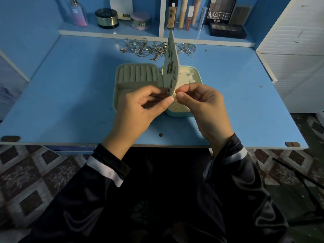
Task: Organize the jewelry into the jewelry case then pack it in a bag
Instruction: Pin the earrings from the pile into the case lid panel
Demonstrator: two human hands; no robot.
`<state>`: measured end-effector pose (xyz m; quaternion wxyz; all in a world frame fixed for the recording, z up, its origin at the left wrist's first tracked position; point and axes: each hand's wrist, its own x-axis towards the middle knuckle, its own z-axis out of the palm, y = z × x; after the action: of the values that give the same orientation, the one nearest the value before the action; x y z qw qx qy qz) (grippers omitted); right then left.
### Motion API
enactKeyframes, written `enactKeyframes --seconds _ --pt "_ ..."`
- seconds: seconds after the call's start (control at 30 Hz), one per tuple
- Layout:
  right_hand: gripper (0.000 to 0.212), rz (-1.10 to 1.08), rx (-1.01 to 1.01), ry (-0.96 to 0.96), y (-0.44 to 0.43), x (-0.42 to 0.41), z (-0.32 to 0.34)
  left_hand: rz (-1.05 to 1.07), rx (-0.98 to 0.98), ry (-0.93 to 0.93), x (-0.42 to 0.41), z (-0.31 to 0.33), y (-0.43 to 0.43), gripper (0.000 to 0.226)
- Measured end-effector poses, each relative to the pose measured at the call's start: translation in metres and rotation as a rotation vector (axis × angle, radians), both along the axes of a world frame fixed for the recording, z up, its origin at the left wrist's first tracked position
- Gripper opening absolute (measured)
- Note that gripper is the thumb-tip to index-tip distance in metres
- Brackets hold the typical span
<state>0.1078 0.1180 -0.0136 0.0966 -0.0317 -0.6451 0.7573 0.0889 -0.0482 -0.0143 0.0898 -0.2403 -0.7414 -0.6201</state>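
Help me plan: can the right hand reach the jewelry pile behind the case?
Likely yes: right of the upright panel, nothing tall blocks the right hand from the pile, but it pinches something small.

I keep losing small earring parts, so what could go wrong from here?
The right hand pinches a tiny piece beside the upright earring panel; if dropped, it could roll off the desk onto the patterned floor. The left hand holds the panel only at its lower edge, so a slip might shake the earrings on it loose. The jewelry pile behind looks tangled and may snag.
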Motion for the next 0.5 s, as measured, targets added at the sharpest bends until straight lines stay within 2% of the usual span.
enactKeyframes --seconds 0.5 --pt "0.009 -0.050 0.014 -0.006 -0.0051 -0.0012 -0.0001 -0.025 0.006 0.012 0.0010 0.0035 -0.0012 0.021"
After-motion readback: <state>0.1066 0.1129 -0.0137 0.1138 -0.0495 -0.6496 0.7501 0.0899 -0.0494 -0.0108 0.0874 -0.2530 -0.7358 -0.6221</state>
